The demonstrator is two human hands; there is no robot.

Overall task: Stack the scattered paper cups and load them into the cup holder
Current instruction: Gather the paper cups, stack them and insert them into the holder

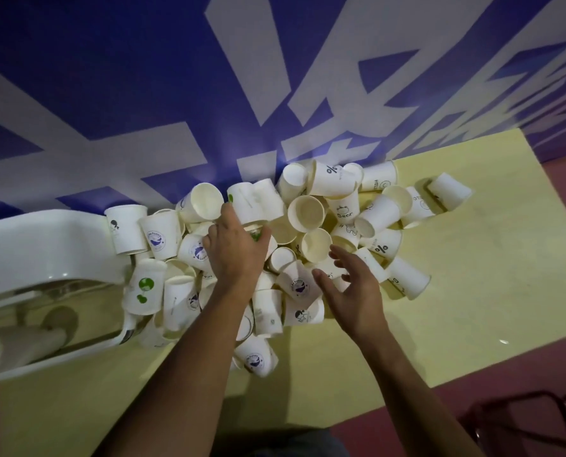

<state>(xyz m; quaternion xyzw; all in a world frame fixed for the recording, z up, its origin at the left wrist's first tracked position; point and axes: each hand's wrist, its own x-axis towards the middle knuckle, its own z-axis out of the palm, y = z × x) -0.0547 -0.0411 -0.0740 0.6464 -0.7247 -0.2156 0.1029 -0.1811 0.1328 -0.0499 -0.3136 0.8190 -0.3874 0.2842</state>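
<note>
Several white paper cups with small printed logos lie in a loose heap (311, 209) on the yellow table (473, 275), most on their sides. My left hand (237, 250) reaches into the middle of the heap and grips a white cup with a green mark (250, 201) from below. My right hand (351, 288) hovers over the heap's right side, fingers spread and holding nothing. The white cup holder (44, 239) lies at the left, with a stack of cups (17, 344) inside its lower part.
A blue wall with large white lettering (275, 77) stands right behind the table. Bare yellow tabletop lies to the right and front of the heap. A reddish floor (555, 225) and a dark metal frame (532, 420) show at the lower right.
</note>
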